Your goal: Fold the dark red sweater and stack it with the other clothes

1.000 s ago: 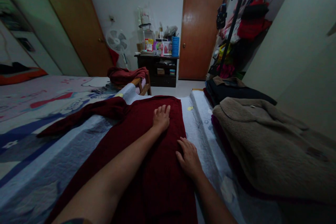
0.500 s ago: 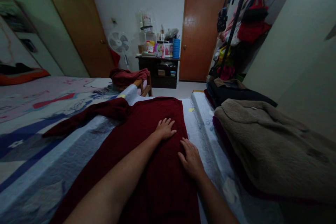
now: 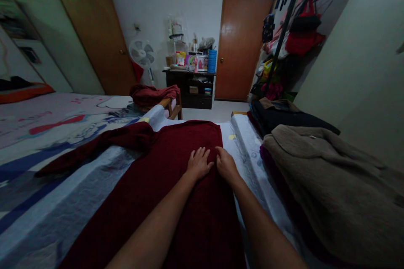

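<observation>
A dark red long-sleeved garment (image 3: 142, 201) lies spread out on the pale bed cover in front of me, one sleeve stretched to the left. My left hand (image 3: 198, 164) rests flat on its upper part, fingers spread. Close beside it, my right hand (image 3: 226, 164) is at the garment's right edge with its fingers curled in and closed on the cloth. The fingertips of the right hand are partly hidden.
To the right lie a folded grey-brown coat (image 3: 328, 180) and a stack of dark clothes (image 3: 290, 115). A patterned blanket (image 3: 63, 122) covers the left side. Beyond the bed's end stand a wooden chair (image 3: 175, 107), a fan (image 3: 142, 52) and a dark cabinet (image 3: 186, 101).
My right hand has moved forward along the garment's right edge, and its fingers have gone from spread to curled. My left hand stays flat on the cloth. The view has shifted slightly.
</observation>
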Demonstrator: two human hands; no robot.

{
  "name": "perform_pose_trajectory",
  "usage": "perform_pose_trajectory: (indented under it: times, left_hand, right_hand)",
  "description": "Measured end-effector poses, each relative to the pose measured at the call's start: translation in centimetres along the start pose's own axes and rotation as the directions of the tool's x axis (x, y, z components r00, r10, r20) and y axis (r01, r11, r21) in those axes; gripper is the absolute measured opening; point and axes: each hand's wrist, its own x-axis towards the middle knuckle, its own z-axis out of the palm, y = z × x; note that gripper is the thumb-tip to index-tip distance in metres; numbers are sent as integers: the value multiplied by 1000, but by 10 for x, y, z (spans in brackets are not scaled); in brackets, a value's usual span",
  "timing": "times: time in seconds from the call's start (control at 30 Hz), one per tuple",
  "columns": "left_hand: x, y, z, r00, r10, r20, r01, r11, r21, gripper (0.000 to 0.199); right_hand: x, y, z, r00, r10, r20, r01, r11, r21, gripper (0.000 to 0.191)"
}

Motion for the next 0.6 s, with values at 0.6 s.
perform_pose_trajectory:
  times: [0.6]
  left_hand:
    - [-2, -1, 14, 995, -62, -82, 62, 998, 5, 81]
  right_hand:
    - [107, 45, 49, 953, 19, 302, 108, 912, -396, 59]
